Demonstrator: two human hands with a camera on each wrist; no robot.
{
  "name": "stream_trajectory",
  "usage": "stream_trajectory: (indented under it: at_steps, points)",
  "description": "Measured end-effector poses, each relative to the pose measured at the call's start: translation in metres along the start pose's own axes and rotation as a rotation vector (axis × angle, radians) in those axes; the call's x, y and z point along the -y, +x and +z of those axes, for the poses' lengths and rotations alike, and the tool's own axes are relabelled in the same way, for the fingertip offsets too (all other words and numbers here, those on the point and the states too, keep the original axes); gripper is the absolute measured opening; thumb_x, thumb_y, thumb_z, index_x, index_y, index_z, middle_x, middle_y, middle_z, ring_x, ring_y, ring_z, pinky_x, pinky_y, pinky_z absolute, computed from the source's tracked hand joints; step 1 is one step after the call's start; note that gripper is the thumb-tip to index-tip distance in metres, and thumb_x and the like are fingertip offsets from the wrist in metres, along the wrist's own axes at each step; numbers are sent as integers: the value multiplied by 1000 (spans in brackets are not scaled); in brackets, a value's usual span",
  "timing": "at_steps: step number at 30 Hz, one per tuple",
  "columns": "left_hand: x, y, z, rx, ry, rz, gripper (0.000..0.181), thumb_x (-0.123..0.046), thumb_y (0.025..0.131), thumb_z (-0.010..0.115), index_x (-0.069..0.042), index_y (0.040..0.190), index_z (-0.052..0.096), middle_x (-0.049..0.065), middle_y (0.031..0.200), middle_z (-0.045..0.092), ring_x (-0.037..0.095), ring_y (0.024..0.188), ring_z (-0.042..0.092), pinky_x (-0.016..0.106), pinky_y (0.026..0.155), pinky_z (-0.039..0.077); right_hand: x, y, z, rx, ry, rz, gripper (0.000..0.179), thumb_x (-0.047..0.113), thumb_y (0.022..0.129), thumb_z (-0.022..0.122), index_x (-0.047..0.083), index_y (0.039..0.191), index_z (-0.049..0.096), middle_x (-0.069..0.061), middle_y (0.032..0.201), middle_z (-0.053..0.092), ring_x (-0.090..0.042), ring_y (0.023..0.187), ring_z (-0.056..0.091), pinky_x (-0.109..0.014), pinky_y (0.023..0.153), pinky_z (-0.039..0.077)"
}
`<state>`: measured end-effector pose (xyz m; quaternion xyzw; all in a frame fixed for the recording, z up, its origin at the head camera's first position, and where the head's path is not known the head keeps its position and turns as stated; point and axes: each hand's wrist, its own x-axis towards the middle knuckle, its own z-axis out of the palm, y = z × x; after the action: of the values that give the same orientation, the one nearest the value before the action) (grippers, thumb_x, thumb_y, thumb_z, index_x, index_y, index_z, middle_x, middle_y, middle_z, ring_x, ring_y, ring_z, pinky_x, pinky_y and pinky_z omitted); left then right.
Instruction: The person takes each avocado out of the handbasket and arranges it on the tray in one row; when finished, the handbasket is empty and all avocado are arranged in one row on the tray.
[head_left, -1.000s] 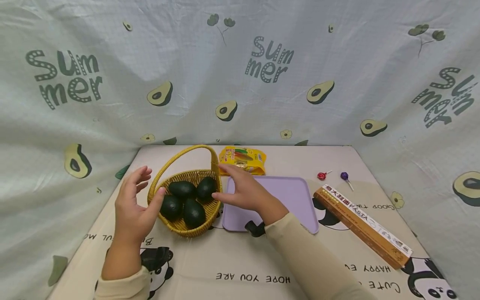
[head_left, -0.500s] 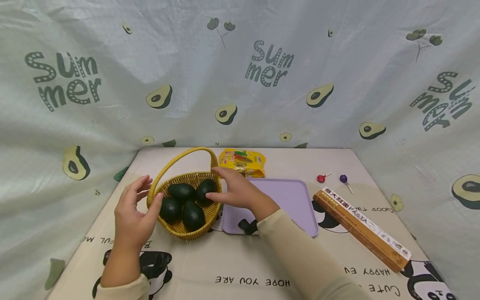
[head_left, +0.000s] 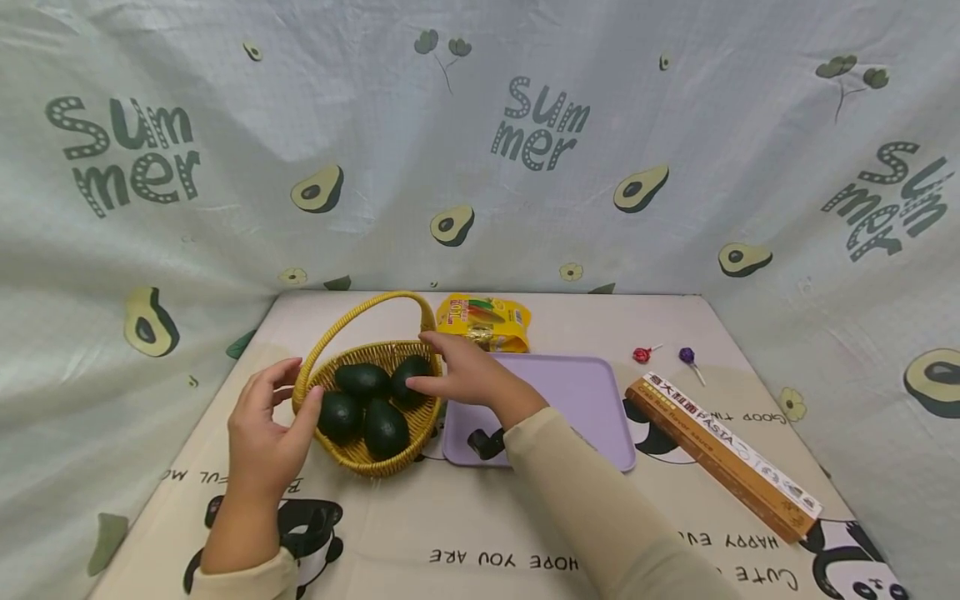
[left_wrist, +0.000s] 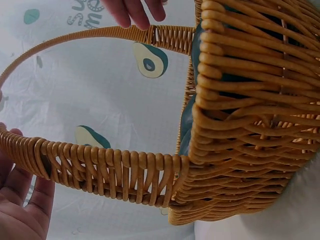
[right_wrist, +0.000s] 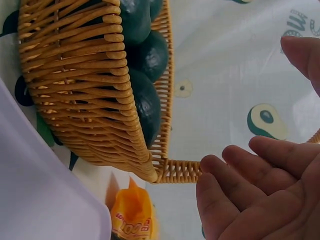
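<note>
A yellow wicker basket (head_left: pixel 375 467) with a tall arched handle (head_left: pixel 341 325) holds several dark green avocados (head_left: pixel 386 429). At its left side is my left hand (head_left: pixel 266 425), its thumb and fingers spread around the handle's lower part. In the left wrist view, these fingers (left_wrist: pixel 37 202) lie against or just behind the woven handle; contact is hard to tell. My right hand (head_left: pixel 476 375) reaches to the handle's right base, thumb over the basket's rim. The right wrist view shows its fingers (right_wrist: pixel 265 170) mostly straight beside the handle, thumb well apart.
A lilac tray (head_left: pixel 577 400) lies right of the basket, partly under the right forearm. Behind it sits a yellow snack bag (head_left: pixel 487 321). Farther right are a red lollipop (head_left: pixel 642 355), a purple lollipop (head_left: pixel 687 356) and a long pasta box (head_left: pixel 723 454).
My right hand has moved left, closer to the basket's handle. The left hand has shifted slightly, its fingers lower and nearer the handle. The basket has stayed in place.
</note>
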<state>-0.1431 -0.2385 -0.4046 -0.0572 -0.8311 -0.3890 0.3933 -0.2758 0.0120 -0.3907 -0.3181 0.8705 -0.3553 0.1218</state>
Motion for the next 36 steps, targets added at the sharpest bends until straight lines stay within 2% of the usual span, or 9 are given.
stream_trajectory:
  at_steps: [6, 22, 31, 36]
  points:
    - [2, -3, 2, -9, -13, 0, 49, 3, 86, 78, 0, 132, 62, 15, 122, 66, -2, 113, 52, 2, 95, 42, -1, 6, 3, 31, 35, 45, 86, 52, 92, 72, 14, 159, 36, -8, 159, 46, -25, 144, 48, -44, 118, 45]
    - [5, -13, 4, 10, 9, -89, 44, 0, 87, 79, 2, 128, 63, 13, 119, 66, -5, 110, 51, -1, 93, 42, -2, 22, 5, 38, 44, 141, 80, 51, 93, 71, 9, 155, 43, -10, 156, 49, -27, 140, 51, -44, 117, 46]
    - [11, -21, 3, -10, -15, -39, 41, 8, 83, 78, 9, 121, 63, 18, 108, 65, -8, 102, 52, 0, 90, 45, 4, 27, 10, 56, 8, 182, 75, 46, 94, 71, 8, 154, 45, -10, 153, 53, -24, 139, 51, -42, 118, 45]
    - [13, -24, 1, -12, -11, -48, 42, 8, 83, 78, 8, 122, 62, 17, 110, 65, -8, 102, 53, 0, 90, 45, 9, 31, 14, 71, -4, 203, 77, 47, 94, 71, 8, 155, 44, -9, 154, 51, -23, 140, 50, -42, 119, 43]
